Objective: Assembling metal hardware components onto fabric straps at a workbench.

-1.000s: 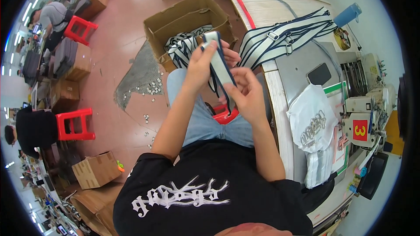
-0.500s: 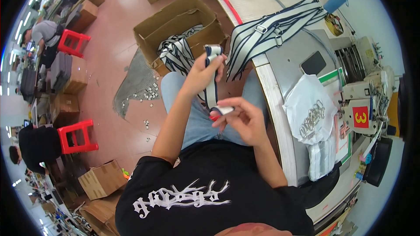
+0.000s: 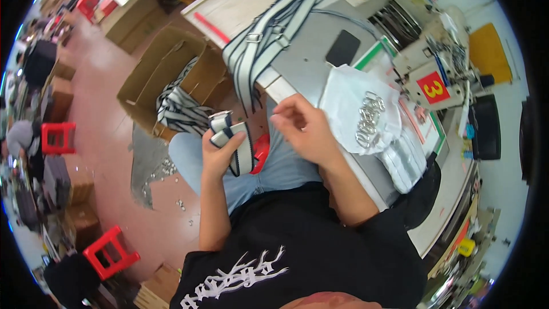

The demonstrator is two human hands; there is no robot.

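A white webbing strap with dark navy edges [image 3: 245, 157] is gripped in my left hand [image 3: 216, 157], above my lap. It is folded over, and a metal buckle seems to sit at its top end near my fingers. My right hand [image 3: 311, 131] hovers by the table's front edge, fingers bent and apart, with nothing visible in them. Beyond it, a heap of silver metal buckles [image 3: 370, 120] lies on a white plastic bag [image 3: 337, 97]. More striped straps with buckles [image 3: 257, 51] hang over the table edge, farther off.
An open cardboard box [image 3: 137, 83] of striped straps stands on the floor ahead. A sewing machine [image 3: 426, 80] and a black phone [image 3: 343, 47] are on the table. Small pale pieces [image 3: 168, 166] litter the floor. Red stools [image 3: 111, 252] and other people are at the left.
My view has turned, shifting the table leftward in the picture. My right hand has let go of the strap and moved away toward the table. My left hand has lowered, the strap now bunched in it.
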